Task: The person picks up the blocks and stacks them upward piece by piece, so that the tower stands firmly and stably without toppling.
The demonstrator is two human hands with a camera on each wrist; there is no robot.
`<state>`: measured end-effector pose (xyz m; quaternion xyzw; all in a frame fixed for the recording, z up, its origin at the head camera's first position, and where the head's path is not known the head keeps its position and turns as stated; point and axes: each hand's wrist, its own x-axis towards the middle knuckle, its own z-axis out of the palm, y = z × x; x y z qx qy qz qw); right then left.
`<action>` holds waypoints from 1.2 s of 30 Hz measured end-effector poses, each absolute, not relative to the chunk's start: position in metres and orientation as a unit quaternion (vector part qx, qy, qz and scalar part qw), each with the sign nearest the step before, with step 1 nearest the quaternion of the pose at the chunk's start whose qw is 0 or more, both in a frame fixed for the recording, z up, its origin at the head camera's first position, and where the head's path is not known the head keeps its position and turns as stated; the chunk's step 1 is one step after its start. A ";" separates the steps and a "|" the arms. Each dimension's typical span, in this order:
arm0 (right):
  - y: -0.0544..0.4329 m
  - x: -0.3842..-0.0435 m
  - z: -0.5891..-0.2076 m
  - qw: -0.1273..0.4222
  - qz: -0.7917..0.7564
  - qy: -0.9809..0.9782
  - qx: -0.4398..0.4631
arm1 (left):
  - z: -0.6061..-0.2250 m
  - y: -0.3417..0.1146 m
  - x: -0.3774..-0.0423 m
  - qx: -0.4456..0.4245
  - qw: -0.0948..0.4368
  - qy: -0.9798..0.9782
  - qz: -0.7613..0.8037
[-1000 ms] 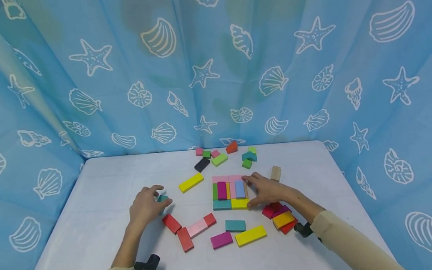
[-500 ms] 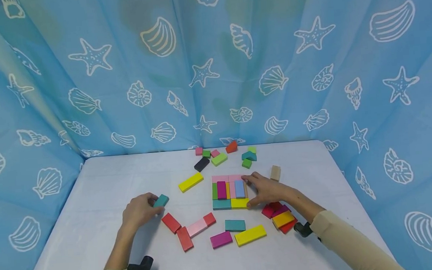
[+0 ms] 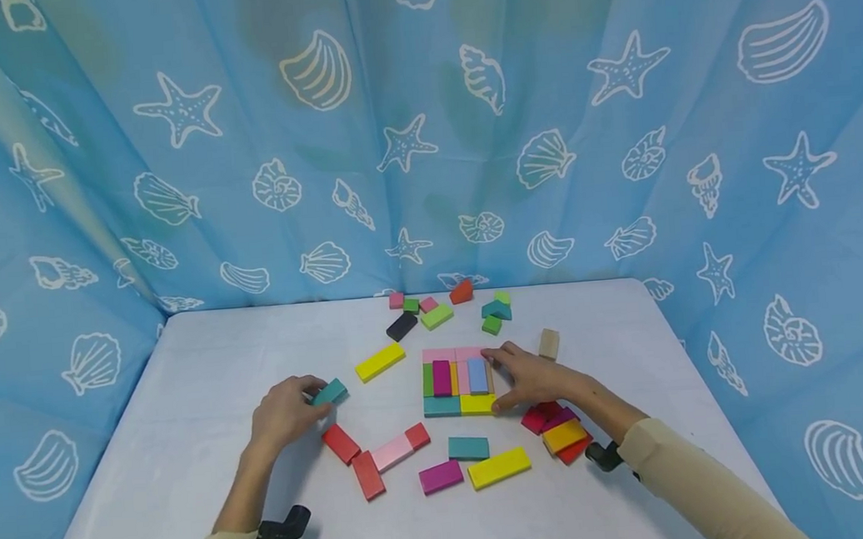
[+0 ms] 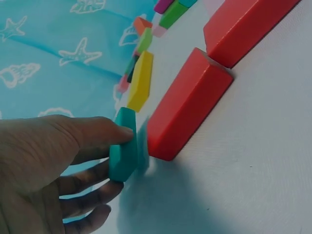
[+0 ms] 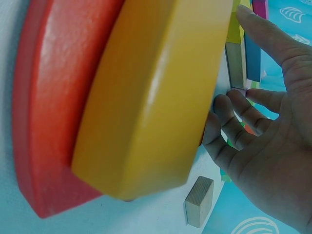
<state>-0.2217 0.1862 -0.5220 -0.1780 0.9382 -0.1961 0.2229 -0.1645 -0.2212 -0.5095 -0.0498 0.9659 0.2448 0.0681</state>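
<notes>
My left hand (image 3: 285, 413) pinches a teal block (image 4: 124, 146) between thumb and fingers, to the left of the red blocks. In the left wrist view the thumb lies across the block's upper face, and the block is tilted close over the table. My right hand (image 3: 533, 379) spans the right side of a low square arrangement of coloured blocks (image 3: 441, 407). Its thumb touches the yellow block (image 3: 479, 406) at the front corner, and its index fingertip is at the pink block (image 3: 470, 354) at the back. A magenta block (image 3: 442, 378) and a light blue block (image 3: 477, 376) lie on top.
Red blocks (image 3: 368, 475), a pink block (image 3: 393, 453), a magenta block (image 3: 441, 477) and a long yellow block (image 3: 500, 468) lie in front. An orange block (image 3: 563, 436) tops a small pile under the right wrist. Several small blocks and a black one (image 3: 401, 327) lie behind.
My left hand first drew left, then came slightly back to the right. The teal block turned in its fingers and shows more. My right hand has stayed in place.
</notes>
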 end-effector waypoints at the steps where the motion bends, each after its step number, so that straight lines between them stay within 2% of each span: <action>1: 0.186 -0.222 -0.522 0.224 -0.195 0.938 -0.177 | -0.510 -0.220 -0.165 -0.052 0.072 0.966 0.243; 9: 0.187 -0.220 -0.520 0.222 -0.203 0.937 -0.180 | -0.514 -0.210 -0.174 -0.046 0.078 0.972 0.218; 22: 0.186 -0.220 -0.521 0.221 -0.200 0.939 -0.174 | -0.532 -0.167 -0.206 0.009 -0.004 0.983 0.185; 29: 0.187 -0.220 -0.522 0.219 -0.200 0.938 -0.179 | -0.524 -0.158 -0.208 0.023 -0.027 0.978 0.205; 36: 0.187 -0.219 -0.519 0.222 -0.206 0.937 -0.175 | -0.509 -0.131 -0.210 0.091 -0.035 0.967 0.235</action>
